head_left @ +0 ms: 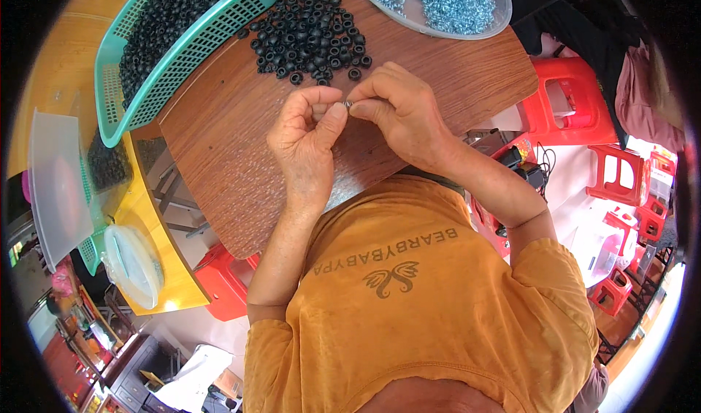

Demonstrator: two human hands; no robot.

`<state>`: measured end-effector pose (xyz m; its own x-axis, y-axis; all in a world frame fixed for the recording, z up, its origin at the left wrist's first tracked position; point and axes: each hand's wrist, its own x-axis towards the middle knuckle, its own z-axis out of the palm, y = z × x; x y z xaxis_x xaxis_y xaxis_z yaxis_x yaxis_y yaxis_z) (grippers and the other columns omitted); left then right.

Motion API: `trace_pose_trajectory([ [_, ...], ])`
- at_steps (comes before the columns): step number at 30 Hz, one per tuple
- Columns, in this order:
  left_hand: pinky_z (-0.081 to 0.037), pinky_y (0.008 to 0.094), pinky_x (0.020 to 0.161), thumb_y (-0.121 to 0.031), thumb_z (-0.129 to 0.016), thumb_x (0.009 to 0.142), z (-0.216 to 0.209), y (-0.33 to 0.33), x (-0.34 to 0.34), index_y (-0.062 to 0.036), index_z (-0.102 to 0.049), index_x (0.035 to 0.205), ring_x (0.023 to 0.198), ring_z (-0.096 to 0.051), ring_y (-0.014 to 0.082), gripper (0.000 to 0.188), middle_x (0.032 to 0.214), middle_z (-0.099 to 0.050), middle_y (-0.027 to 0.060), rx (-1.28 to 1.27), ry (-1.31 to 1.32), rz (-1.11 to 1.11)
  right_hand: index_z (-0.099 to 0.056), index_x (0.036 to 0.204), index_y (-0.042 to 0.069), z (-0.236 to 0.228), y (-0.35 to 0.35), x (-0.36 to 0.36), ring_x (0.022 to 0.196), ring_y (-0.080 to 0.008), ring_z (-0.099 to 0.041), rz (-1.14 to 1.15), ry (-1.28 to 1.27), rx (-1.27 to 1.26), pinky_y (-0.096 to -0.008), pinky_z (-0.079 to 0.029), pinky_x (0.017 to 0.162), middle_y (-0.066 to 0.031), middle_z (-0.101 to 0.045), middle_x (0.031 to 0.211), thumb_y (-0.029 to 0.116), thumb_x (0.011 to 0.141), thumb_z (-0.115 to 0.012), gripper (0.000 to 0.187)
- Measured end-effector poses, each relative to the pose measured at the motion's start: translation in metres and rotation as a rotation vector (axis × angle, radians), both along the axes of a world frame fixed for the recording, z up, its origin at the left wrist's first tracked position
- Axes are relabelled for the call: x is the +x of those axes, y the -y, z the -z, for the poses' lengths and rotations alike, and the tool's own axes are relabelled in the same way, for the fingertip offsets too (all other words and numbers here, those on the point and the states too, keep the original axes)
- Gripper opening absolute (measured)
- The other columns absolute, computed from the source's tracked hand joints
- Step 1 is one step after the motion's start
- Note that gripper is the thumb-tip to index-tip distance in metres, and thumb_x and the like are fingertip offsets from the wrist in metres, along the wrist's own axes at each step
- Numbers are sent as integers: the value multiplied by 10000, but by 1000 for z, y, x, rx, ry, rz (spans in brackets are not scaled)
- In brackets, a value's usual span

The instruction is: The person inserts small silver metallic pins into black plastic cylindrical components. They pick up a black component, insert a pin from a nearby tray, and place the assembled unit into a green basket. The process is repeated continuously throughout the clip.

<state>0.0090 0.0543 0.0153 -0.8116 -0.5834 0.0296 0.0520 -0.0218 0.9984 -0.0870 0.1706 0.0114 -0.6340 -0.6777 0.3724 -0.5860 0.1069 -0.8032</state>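
Observation:
Above the brown wooden table (226, 157), my left hand (307, 132) and my right hand (401, 110) meet fingertip to fingertip. Both are closed in a pinch around a small shiny piece (347, 104), mostly covered by the fingers and too small to name. Just beyond my hands lies a loose pile of black ring-like pieces (310, 37) with holes through them. Farther off to the right, a shallow clear tray (499, 11) carries many tiny light-blue shiny pieces (456, 4).
A teal plastic basket (212, 37) full of black pieces (157, 29) stands at the far left. Beside it, a yellow table (157, 245) bears a round clear container (133, 267). Red stools (577, 102) stand on the right, another red stool (220, 281) below left.

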Motion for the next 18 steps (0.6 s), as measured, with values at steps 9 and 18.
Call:
trace_pose_trajectory([
  [9, -396, 166, 578, -77, -624, 859, 7, -2, -5, -17, -611, 948, 643, -484, 30, 108, 740, -572, -27, 8, 43, -8, -635, 757, 26, 6, 2, 2, 742, -283, -560, 45, 153, -9, -384, -446, 653, -99, -596, 736, 90, 745, -678, 78],
  [18, -471, 259, 600, 4, -668, 788, 11, 0, -5, -11, -606, 992, 714, -574, 133, 213, 820, -611, 39, -441, -97, -88, -649, 800, -41, 1, -1, -8, 659, -133, -570, -21, 602, 17, -287, -460, 610, -96, -630, 698, 92, 778, -626, 137],
])
